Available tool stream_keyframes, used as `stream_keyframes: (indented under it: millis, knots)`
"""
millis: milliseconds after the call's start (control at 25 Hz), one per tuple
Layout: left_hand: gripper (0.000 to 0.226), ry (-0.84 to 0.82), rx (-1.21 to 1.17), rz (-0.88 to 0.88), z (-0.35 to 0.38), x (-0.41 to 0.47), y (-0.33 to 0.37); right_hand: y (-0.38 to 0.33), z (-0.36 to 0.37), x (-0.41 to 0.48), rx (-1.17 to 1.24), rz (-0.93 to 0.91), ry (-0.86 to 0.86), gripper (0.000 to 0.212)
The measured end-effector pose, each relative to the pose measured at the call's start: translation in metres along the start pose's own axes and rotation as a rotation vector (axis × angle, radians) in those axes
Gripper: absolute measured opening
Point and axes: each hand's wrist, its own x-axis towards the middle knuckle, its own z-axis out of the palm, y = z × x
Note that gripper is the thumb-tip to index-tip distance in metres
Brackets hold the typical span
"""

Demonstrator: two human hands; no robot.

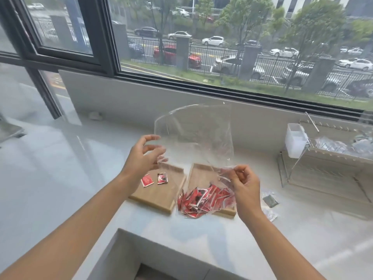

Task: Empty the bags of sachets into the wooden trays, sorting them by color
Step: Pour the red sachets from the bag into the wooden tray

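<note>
A clear plastic bag (193, 134) hangs in the air over two wooden trays. My right hand (245, 184) pinches its lower right edge. My left hand (144, 156) is at its left edge with fingers spread; I cannot tell whether it touches the plastic. A heap of red sachets (201, 201) lies in the bag's bottom, resting on the right tray (227, 213) and its left rim. Two red sachets (154, 179) lie flat in the left tray (159, 197).
A dark green sachet (270, 201) and small clear packets lie on the white counter right of the trays. A wire dish rack (323, 168) with a white holder stands at the right. The sink edge (125, 245) is in front, the window behind.
</note>
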Motion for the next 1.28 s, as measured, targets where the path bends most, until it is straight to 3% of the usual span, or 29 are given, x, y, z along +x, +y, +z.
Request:
stream_keyframes:
  millis: [200, 440, 600, 760, 840, 960, 1120, 1280]
  knots:
    - [0.039, -0.069, 0.205, -0.093, -0.032, 0.000, 0.029, 0.007, 0.017, 0.000, 0.013, -0.005, -0.089, 0.016]
    - [0.040, -0.098, 0.426, 0.021, -0.037, 0.032, 0.061, 0.016, 0.016, 0.011, -0.049, -0.044, -0.139, 0.019]
    - [0.034, -0.283, 0.610, 0.141, -0.028, 0.047, 0.072, 0.027, 0.010, 0.021, -0.061, -0.015, -0.114, 0.021]
    - [0.033, -0.392, 0.731, 0.108, -0.009, 0.056, 0.063, 0.036, 0.000, 0.035, -0.084, 0.009, -0.094, 0.024]
    - [0.029, -0.327, 0.828, 0.131, 0.002, 0.062, 0.054, 0.037, -0.004, 0.041, -0.092, -0.001, -0.090, 0.023]
    - [0.022, -0.095, 0.857, 0.199, 0.018, 0.069, 0.044, 0.036, -0.010, 0.046, -0.117, -0.045, -0.130, 0.022]
    - [0.022, 0.078, 0.778, 0.340, 0.045, 0.079, 0.044, 0.038, -0.025, 0.047, -0.246, -0.106, -0.324, 0.019]
    - [0.030, 0.107, 0.807, 0.470, 0.070, 0.087, 0.046, 0.052, -0.042, 0.045, -0.359, -0.006, -0.558, 0.025]
